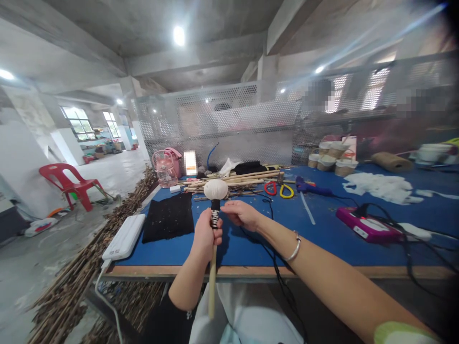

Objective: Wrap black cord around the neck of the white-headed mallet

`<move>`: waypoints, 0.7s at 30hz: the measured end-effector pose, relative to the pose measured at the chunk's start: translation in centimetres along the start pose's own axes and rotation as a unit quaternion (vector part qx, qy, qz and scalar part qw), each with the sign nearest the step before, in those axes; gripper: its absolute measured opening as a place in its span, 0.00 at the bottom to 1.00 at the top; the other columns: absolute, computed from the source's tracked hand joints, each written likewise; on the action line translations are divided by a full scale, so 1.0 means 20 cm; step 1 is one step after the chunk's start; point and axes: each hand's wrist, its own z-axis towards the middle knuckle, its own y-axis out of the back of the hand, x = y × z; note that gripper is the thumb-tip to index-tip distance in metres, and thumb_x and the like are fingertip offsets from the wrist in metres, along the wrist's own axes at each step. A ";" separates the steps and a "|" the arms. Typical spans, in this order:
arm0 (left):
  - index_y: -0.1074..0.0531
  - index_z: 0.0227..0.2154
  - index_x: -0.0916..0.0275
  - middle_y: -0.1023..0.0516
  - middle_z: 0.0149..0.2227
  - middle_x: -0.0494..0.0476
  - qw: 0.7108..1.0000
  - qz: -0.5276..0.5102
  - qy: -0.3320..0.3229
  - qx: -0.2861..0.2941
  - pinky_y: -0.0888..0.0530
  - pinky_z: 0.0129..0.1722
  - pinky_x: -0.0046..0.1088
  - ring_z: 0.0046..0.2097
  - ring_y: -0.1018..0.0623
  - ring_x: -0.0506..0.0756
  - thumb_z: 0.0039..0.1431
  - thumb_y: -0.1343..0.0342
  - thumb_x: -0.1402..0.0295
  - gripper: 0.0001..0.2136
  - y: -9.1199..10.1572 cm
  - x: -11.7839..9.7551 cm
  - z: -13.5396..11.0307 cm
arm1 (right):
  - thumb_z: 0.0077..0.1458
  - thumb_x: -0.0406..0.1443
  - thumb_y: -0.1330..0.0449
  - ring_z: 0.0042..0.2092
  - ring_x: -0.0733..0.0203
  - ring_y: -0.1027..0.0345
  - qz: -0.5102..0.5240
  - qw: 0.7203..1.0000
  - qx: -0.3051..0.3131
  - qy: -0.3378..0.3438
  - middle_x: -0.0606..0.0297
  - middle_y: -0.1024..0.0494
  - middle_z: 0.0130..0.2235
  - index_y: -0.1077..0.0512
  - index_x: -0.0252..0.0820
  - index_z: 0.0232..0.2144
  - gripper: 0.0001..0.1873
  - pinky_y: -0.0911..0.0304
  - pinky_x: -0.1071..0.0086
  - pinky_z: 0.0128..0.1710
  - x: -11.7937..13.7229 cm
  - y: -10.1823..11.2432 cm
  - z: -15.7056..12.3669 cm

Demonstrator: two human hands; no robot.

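Note:
In the middle of the head view, my left hand is wrapped round a wooden stick held upright over the table's front edge. A rounded, white, cloth-like head tops the stick, and black and white binding covers the part just below it. My right hand is beside this binding with thumb and fingers pinched together. Whatever lies between those fingertips is too small to make out. A black cord runs over the table below my right forearm.
Across the blue table lie a black cloth, a white power bank, thin sticks, scissors with yellow handles, a blue glue gun, white fabric strips and a purple power strip. A red chair stands left.

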 end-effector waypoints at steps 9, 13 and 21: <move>0.44 0.30 0.59 0.38 0.21 0.44 0.992 -0.090 -0.071 0.042 0.52 0.11 0.13 0.15 0.46 0.41 0.52 0.48 0.61 0.11 0.02 0.01 -0.05 | 0.39 0.44 0.36 0.13 0.75 0.63 0.057 0.997 0.030 -0.030 0.80 0.50 0.11 0.45 0.41 0.18 0.21 0.69 0.77 0.11 -0.05 -0.05 0.01; 0.44 0.29 0.61 0.39 0.22 0.45 0.981 -0.151 0.015 0.122 0.53 0.10 0.12 0.14 0.47 0.40 0.54 0.48 0.63 0.10 0.05 -0.01 -0.05 | 0.37 0.43 0.34 0.13 0.76 0.64 0.063 0.997 0.040 -0.009 0.81 0.50 0.11 0.44 0.41 0.20 0.21 0.70 0.77 0.11 -0.05 -0.03 0.01; 0.43 0.28 0.62 0.40 0.22 0.46 0.972 -0.201 0.069 0.097 0.53 0.09 0.12 0.14 0.48 0.39 0.56 0.52 0.66 0.07 0.06 -0.01 -0.04 | 0.36 0.44 0.33 0.13 0.76 0.62 0.003 0.999 0.041 0.012 0.79 0.47 0.10 0.34 0.37 0.22 0.18 0.67 0.78 0.11 -0.02 0.03 0.00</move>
